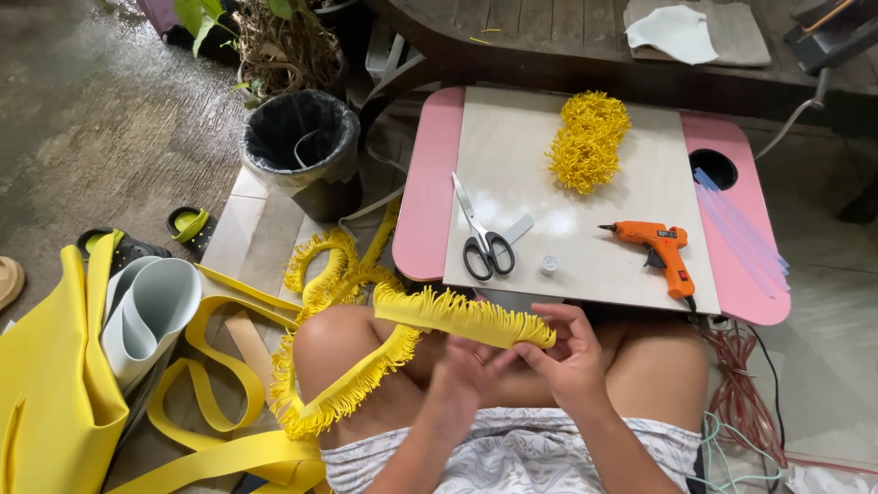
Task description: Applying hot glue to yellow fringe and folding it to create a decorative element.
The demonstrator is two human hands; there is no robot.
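Note:
A long yellow fringed foam strip (430,311) runs from the floor over my left knee into both hands. My right hand (572,352) pinches its end, fingers curled around the fringe. My left hand (462,380) presses against the strip just beside the right hand. In front of me stands a small pink-edged lap table (430,183). On it lie a coiled bundle of yellow fringe (588,139), black-handled scissors (483,236), an orange glue gun (660,249) and a small white cap (548,265).
Clear glue sticks (741,229) rest on the table's right side by a round cup hole. A black-lined bin (300,137) and potted plant stand at left. Yellow foam sheets, rolled grey foam (146,316) and flat yellow strips lie on the floor at left.

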